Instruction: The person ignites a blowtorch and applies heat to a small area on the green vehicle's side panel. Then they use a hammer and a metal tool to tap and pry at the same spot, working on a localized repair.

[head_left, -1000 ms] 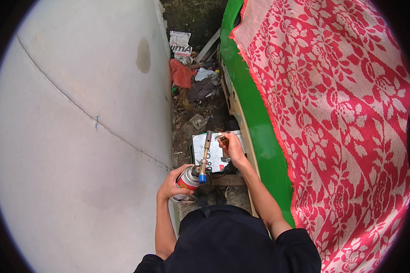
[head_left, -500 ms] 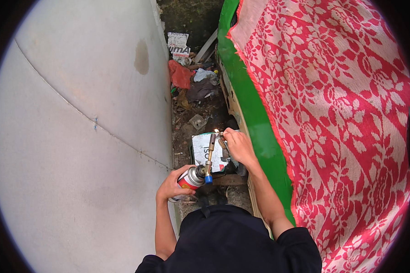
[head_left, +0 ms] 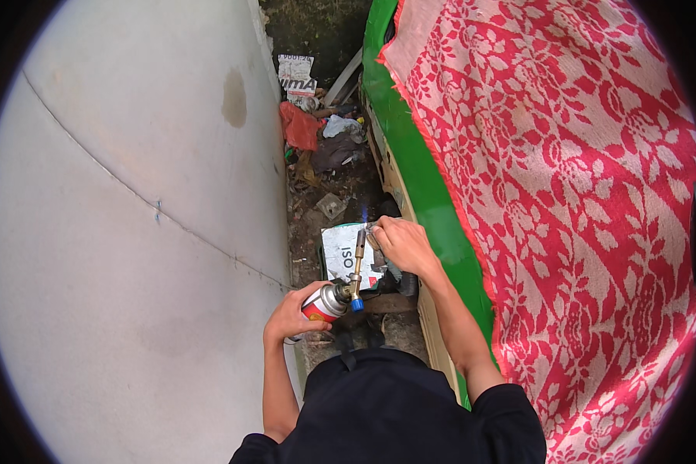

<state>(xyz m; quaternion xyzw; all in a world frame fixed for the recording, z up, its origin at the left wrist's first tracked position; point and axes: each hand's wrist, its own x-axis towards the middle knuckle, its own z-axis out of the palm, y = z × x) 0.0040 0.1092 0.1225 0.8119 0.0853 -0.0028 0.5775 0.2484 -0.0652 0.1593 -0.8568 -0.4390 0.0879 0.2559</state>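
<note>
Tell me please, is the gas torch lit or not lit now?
Lit: a faint blue flame shows just beyond the nozzle of the gas torch in the left hand.

A wall [head_left: 147, 263] stands left, cloth [head_left: 564, 201] right, the torch [head_left: 346, 292] between them.

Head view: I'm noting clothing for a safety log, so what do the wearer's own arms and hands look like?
The left hand and right hand are bare, with no gloves, watch or bracelet visible. The left forearm and right forearm are uncovered too. The right sleeve is black, short and looks plain; only part of the black left sleeve shows.
</note>
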